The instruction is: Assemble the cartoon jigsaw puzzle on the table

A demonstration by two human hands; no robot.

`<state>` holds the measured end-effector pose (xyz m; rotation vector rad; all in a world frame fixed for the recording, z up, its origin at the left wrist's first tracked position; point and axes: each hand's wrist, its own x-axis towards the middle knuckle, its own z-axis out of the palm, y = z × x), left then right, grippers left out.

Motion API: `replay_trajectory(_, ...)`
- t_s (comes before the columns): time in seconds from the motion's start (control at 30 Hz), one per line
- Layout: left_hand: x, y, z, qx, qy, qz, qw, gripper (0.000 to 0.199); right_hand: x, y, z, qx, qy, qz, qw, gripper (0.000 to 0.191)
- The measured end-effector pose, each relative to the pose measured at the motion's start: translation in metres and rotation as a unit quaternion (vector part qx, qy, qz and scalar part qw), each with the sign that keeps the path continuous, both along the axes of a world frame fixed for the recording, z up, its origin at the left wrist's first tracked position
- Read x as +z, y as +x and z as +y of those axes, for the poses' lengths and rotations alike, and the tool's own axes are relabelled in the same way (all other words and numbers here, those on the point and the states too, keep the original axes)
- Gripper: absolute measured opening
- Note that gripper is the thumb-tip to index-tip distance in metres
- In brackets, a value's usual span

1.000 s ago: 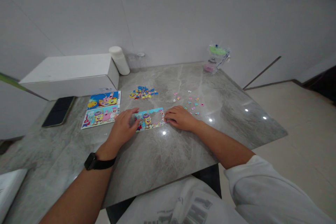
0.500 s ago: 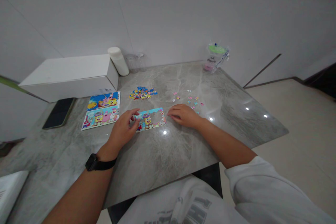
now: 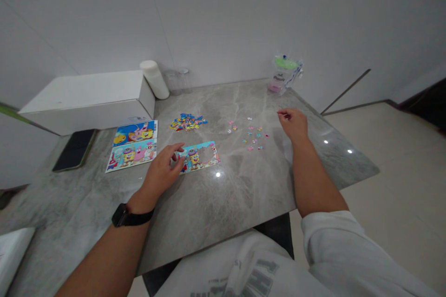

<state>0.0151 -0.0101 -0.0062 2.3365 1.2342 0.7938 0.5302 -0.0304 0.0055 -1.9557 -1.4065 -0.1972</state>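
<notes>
A partly assembled jigsaw puzzle [image 3: 195,159] with cartoon figures lies in front of me, with a gap showing the grey table in its right half. My left hand [image 3: 164,167], a black watch on its wrist, rests at the puzzle's left end; thumb and fingers are apart and cover that edge. Out to the right, beyond the loose pieces, is my right hand [image 3: 294,125] with fingers curled and tips pinched together. Whatever sits between those tips is too small to make out. Several scattered puzzle pieces [image 3: 258,135] lie between the puzzle and my right hand.
Behind the puzzle is a heap of mixed pieces [image 3: 188,122]. Printed picture sheets [image 3: 134,153] and a phone [image 3: 75,149] lie left. Along the wall stand a white box [image 3: 87,113], a white bottle [image 3: 155,80], clear glasses [image 3: 184,81] and a plastic bag [image 3: 284,76].
My right hand has moved away from the puzzle's right edge, outward and farther back, uncovering some loose pieces. My left hand stays at the puzzle's left end.
</notes>
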Motion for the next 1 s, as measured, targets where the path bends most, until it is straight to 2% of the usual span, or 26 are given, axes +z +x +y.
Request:
replay_trajectory(0.17, -0.001, 0.0, 0.0, -0.002, 0.002, -0.003, 1.0, 0.045, -0.002, -0.004, 0.0, 0.011, -0.083, 0.013, 0.996, 0.02)
replay_trajectory(0.37, -0.004, -0.001, 0.002, -0.005, 0.004, 0.001, 1.0, 0.045, -0.006, -0.007, -0.001, 0.073, -0.195, 0.015, 0.978, 0.015)
replay_trajectory(0.57, -0.005, -0.001, 0.001, -0.002, 0.0, 0.002, 1.0, 0.044, -0.001, -0.01, -0.004, 0.132, -0.248, 0.016, 0.96, 0.012)
replay_trajectory(0.8, -0.006, -0.002, 0.002, -0.001, -0.008, 0.004, 1.0, 0.044, 0.007, -0.024, -0.008, 0.216, -0.324, 0.001, 0.921, 0.011)
replay_trajectory(0.9, -0.006, -0.002, 0.003, -0.002, -0.012, 0.002, 1.0, 0.044, 0.007, -0.027, -0.009, 0.219, -0.333, -0.007, 0.917, 0.012)
replay_trajectory(1.0, -0.007, -0.002, 0.003, -0.004, -0.013, 0.005, 1.0, 0.045, 0.005, -0.028, -0.008, 0.205, -0.318, -0.026, 0.925, 0.014)
